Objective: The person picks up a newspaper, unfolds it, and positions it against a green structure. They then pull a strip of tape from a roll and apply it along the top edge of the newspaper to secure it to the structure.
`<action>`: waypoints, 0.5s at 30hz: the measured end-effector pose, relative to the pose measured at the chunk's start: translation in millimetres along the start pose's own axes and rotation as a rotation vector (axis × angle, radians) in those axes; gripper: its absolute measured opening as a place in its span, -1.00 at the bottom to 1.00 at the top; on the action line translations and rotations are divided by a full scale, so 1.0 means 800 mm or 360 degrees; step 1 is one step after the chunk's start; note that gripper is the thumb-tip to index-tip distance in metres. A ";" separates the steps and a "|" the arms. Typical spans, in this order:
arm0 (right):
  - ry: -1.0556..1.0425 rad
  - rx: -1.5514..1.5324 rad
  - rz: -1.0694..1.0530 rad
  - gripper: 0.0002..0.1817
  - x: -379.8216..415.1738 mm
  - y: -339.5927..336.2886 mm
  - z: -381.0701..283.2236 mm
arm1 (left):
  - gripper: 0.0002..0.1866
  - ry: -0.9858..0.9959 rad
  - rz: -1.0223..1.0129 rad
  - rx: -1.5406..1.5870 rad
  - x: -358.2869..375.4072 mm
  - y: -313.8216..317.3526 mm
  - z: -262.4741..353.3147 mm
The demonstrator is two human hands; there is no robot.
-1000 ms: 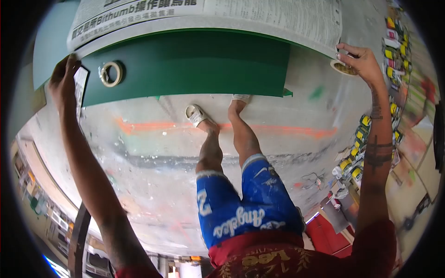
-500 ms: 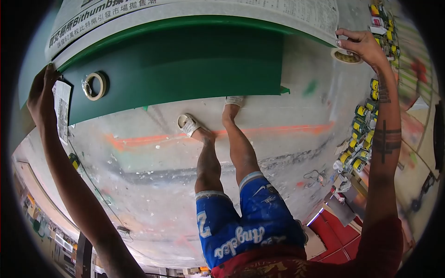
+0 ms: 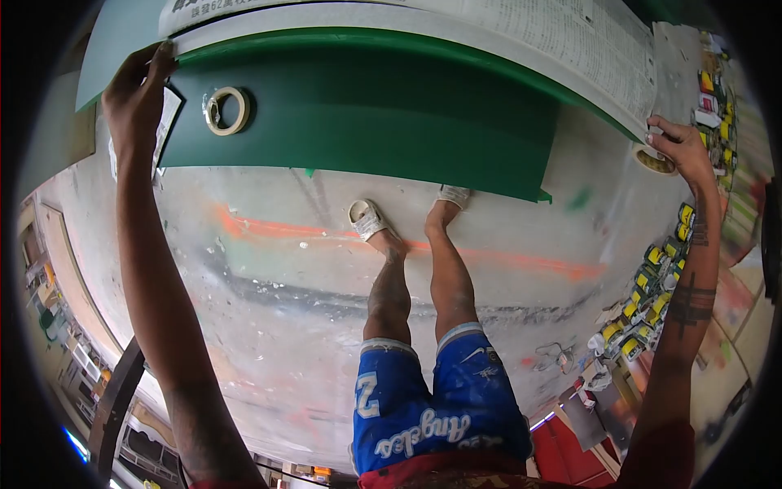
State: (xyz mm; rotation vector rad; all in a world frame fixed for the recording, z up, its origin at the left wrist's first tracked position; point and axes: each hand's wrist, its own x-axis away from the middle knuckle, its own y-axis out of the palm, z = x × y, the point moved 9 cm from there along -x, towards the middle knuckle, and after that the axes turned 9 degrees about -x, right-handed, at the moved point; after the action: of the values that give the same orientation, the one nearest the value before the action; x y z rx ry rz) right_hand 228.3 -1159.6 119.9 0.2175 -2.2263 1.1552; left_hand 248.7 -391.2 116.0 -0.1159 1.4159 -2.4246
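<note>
A newspaper sheet (image 3: 505, 45) stretches between my hands, with a pale strip of masking tape (image 3: 326, 19) along its near edge. My left hand (image 3: 137, 102) pinches the left end of that taped edge. At the right end, my right hand (image 3: 684, 151) has thumb and fingers closed on the edge. A roll of masking tape (image 3: 654, 160) hangs just under the right fingers. Below the sheet is a long green panel (image 3: 366, 114) with a raised, rounded far edge. Another masking tape roll (image 3: 227, 111) lies on the panel near its left end.
My feet in sandals (image 3: 366, 216) stand on the paint-stained floor (image 3: 285, 326) by the panel. Several yellow-and-green cans (image 3: 652, 281) line the right side. A folded newspaper piece (image 3: 167, 118) sits beside the panel's left end. A red surface (image 3: 566, 452) shows at lower right.
The view has shifted, so the panel and floor appear further right. My left hand appears higher and further right, my right hand lower and further right. Both keep their grip on the taped sheet.
</note>
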 end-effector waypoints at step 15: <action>0.0004 -0.0162 0.0009 -0.53 -0.004 -0.002 0.013 | -0.58 0.0056 0.0131 -0.0052 0.003 -0.001 0.008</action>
State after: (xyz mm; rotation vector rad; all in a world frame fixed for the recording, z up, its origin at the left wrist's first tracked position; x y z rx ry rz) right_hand 226.8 -1168.6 114.6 0.1679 -2.2777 1.0413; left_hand 247.5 -397.0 119.8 -0.0221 1.4465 -2.3489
